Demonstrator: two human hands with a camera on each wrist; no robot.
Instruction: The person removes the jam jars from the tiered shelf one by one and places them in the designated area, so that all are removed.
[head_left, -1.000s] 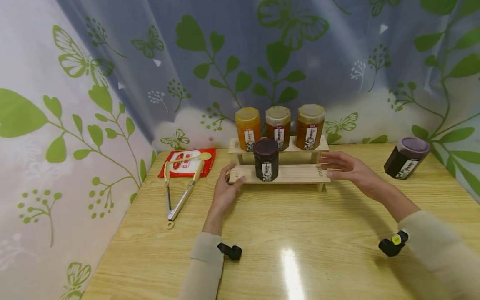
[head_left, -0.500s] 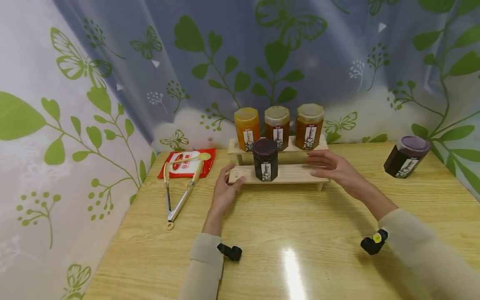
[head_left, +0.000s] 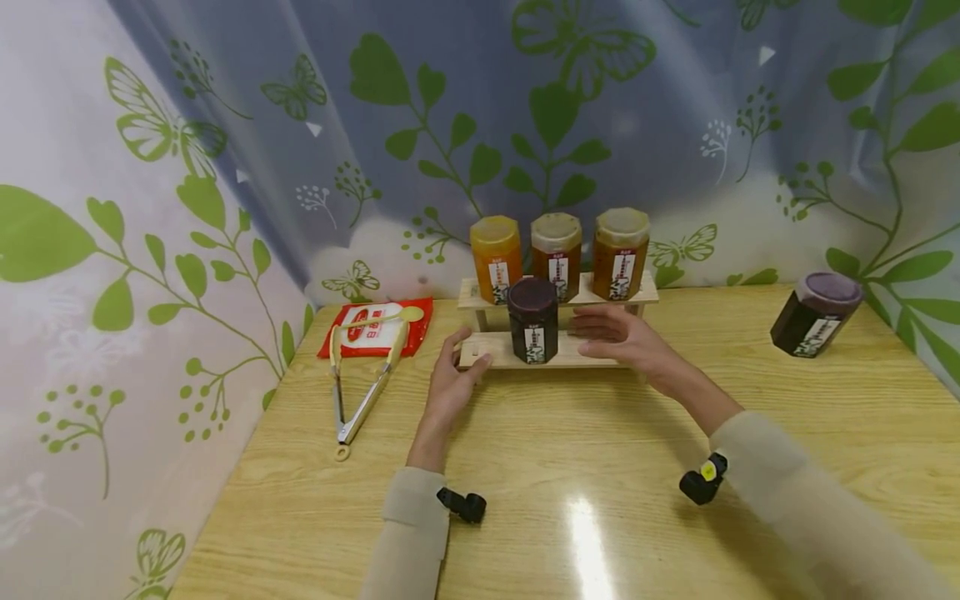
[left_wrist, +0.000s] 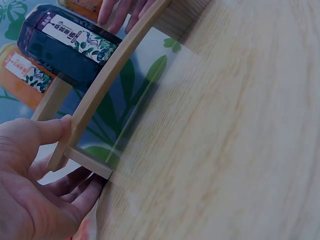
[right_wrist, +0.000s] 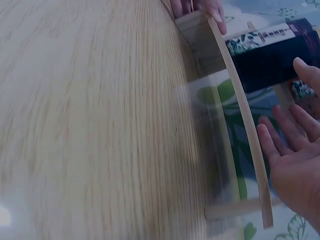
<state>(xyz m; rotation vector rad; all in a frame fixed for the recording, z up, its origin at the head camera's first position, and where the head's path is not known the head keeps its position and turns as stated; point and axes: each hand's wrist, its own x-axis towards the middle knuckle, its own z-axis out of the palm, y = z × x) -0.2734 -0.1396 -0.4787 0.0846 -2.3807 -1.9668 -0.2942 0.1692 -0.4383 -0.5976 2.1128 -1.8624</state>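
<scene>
With my left hand (head_left: 450, 382) I grip the left end of a low wooden shelf (head_left: 497, 350). In the left wrist view, the thumb (left_wrist: 52, 131) lies at the board's edge and the fingers curl round its end and leg. A dark jam jar (head_left: 533, 323) with a purple lid stands upright on this shelf, left of its middle. My right hand (head_left: 637, 342) hovers over the shelf's right part, just right of the jar. Its fingers are spread and relaxed in the right wrist view, apart from the jar (right_wrist: 270, 60).
Behind, a higher wooden shelf (head_left: 592, 303) carries an orange jar (head_left: 496, 258), a reddish-brown jar (head_left: 557, 257) and an amber jar (head_left: 621, 254). Another dark jar (head_left: 816, 315) stands on the table at right. Tongs (head_left: 363, 408) and a red-white packet (head_left: 375, 329) lie at left.
My right hand has moved left from the shelf's right end to beside the dark jar. My left hand keeps its grip, and the jars stay in place.
</scene>
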